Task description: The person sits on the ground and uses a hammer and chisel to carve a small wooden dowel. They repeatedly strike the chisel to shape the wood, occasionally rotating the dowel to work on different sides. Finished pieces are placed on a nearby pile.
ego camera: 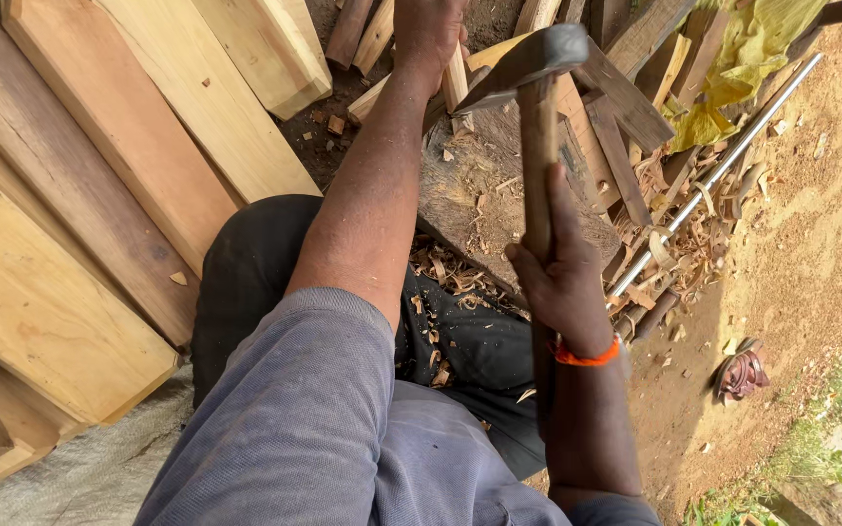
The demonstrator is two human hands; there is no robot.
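Broad pale wooden planks (99, 195) lean stacked along the left, above grey sacking on the ground. A worn chopping block (479, 195), littered with wood shavings (450, 282), sits ahead of the person's dark-trousered knee. A long metal rod (713, 175) lies slanting across scrap wood to the right, near a yellow cloth (743, 58). The right hand (562, 278), an orange band at its wrist, is wrapped tight round the wooden handle of an adze (528, 68), its dark head raised over the block. The left hand (428, 34) closes round a small pale wood piece (455, 83), held upright on the block.
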